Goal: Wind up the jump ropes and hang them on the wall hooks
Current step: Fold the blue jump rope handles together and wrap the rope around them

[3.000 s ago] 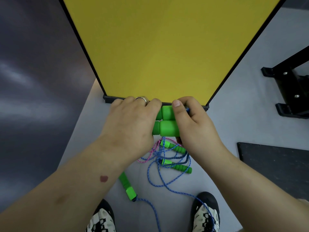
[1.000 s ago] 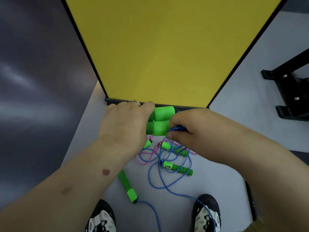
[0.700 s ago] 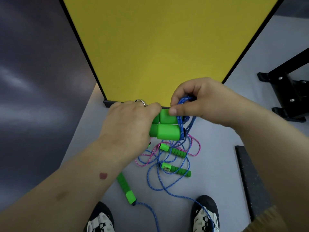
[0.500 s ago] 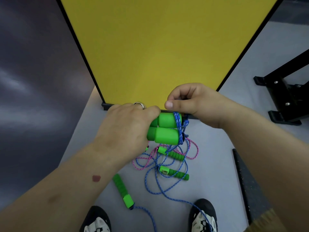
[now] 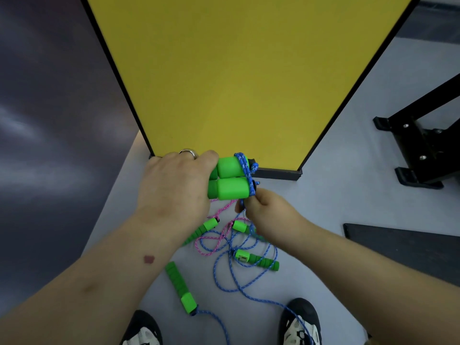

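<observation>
Head view: left hand [image 5: 171,185] gripping paired green handles [image 5: 229,187]; right hand [image 5: 268,215] pinching blue rope [image 5: 245,168], looping it round handle ends. Risk: turns slipping off smooth ends if tension slackens; trailing rope snagging floor tangle [image 5: 231,245], shoe [image 5: 301,319].

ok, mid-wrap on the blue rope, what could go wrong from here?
1. The blue rope sits in a few turns right at the end of the two green handles held by the left hand; they could slide off.
2. The right hand pulls slack from a pile crossed with the pink rope; it may snag.
3. The rope runs over the right shoe.
</observation>
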The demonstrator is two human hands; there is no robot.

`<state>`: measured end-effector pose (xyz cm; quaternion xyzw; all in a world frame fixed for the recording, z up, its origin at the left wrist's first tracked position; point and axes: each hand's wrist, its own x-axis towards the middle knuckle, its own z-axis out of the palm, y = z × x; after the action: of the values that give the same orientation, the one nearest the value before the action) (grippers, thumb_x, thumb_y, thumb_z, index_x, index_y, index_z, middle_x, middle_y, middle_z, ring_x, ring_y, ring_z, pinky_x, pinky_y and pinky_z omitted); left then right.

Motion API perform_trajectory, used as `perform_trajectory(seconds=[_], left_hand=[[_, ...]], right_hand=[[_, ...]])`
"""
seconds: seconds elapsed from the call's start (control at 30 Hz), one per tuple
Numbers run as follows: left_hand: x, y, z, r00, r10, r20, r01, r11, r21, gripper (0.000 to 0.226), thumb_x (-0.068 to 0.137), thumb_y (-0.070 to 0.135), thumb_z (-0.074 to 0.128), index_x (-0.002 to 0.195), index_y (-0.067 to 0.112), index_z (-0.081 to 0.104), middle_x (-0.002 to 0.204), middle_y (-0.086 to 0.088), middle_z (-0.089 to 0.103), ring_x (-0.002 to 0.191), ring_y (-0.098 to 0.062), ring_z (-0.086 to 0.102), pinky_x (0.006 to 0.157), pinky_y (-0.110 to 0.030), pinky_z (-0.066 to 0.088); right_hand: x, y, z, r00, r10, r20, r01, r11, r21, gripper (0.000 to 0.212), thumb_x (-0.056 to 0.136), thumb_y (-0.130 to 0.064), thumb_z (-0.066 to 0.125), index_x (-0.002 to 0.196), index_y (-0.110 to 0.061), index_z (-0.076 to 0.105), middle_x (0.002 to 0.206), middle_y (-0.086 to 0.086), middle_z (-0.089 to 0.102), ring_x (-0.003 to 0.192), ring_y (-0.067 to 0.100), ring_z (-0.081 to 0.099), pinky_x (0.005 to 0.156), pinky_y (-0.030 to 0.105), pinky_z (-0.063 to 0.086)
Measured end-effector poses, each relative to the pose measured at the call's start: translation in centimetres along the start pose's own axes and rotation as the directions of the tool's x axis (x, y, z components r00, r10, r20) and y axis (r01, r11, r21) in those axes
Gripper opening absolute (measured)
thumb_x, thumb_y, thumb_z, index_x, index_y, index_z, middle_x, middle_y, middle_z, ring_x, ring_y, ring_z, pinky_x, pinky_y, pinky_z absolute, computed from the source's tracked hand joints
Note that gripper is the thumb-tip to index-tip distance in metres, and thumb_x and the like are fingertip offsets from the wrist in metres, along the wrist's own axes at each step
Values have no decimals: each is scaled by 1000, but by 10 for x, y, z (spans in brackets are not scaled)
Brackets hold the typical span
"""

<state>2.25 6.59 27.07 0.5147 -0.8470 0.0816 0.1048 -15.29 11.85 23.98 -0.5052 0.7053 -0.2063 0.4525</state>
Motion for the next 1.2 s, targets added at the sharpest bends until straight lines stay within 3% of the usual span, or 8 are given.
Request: perform_trajectory(seconds=[0.13,0.3,0.5,0.7,0.77,0.9,1.1,1.2], left_hand=[[-1,-3,6,999,-54,-4,54,998,9,39,67,6,63,99,25,55,72,6,38,67,-25,36,64,-34,21],[0,-5,7,996,-84,1,84,996,12,40,70,5,61,103,26,53,74,5,38,71,-23,33,65,-34,20],[-3,-2,4,996,-59,72,60,998,-9,39,71,7,61,101,29,49,76,6,38,75,-27,45,67,-35,22],[-1,1,4,997,20,68,-18,999,-35,35,71,9,61,99,29,50,71,7,38,69,-25,40,63,-35,23],[-1,2,2,997,38,68,-35,999,-41,36,71,10,60,99,28,48,71,7,35,70,-25,39,63,-35,22],[0,2,0,995,69,69,-65,996,-59,42,69,11,60,105,30,51,73,8,37,73,-26,43,66,-35,23],[0,6,-8,992,100,76,-94,992,-82,40,69,16,65,104,32,51,81,6,49,87,-28,58,69,-35,28],[0,6,-9,992,100,79,-93,992,-88,40,69,17,65,104,32,52,82,6,51,87,-28,58,68,-35,28]], right_hand=[[-19,-12,7,994,-99,-37,89,977,-196,30,104,-29,37,100,-16,63,66,-2,50,59,18,46,55,31,35],[-41,-29,-2,987,-156,-48,134,942,-309,19,98,-22,47,83,-11,51,63,1,45,54,19,40,50,34,33],[-52,-70,-31,988,-142,-54,144,989,24,13,94,-17,55,93,-27,62,70,2,62,50,15,51,46,29,45],[-19,-87,-61,971,-238,-11,236,967,-95,18,91,-13,55,89,-27,67,84,13,72,57,16,55,62,45,53],[-7,-86,-68,962,-271,34,273,953,-129,14,94,-15,58,91,-25,68,82,11,72,59,14,57,62,43,55],[12,-83,-81,946,-304,109,316,942,-110,4,94,-20,69,97,-18,70,75,-1,67,53,8,51,44,19,43],[43,-64,-83,945,-312,97,317,948,-43,18,80,-36,83,82,-21,74,65,-7,58,59,9,47,59,31,42],[52,-47,-72,969,-224,102,225,974,-1,29,87,-42,75,76,-15,69,55,-2,48,50,14,40,49,23,37]])
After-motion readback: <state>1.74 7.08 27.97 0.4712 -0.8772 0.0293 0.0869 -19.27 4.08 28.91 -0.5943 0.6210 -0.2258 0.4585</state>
